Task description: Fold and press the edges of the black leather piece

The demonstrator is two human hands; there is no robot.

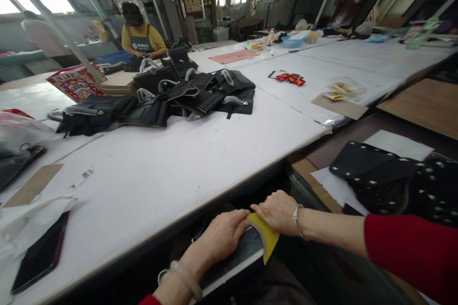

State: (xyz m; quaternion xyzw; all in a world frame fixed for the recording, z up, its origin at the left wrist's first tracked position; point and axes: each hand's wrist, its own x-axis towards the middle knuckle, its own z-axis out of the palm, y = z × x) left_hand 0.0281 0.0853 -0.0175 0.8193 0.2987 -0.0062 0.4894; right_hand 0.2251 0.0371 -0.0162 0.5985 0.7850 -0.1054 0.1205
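Note:
My left hand (225, 231) lies over a dark flat-sided piece with a pale edge (243, 252), low in front of me by the table edge. Its fingers are closed on that piece, and the fingertips come close to a yellow curved piece (271, 238). My right hand (281, 212) is wrapped over the yellow piece, its thumb towards my left hand. The yellow piece bends across the end of the dark one; it looks like a stiff sheet or pad, but its kind is unclear. The undersides of both are hidden.
A white table (171, 167) spans the view, bearing a heap of black handbags (200, 93) and a phone (43, 252) at the near left. Black panels with light spots (375, 167) lie on the right. Across the table a person (143, 38) in an apron works.

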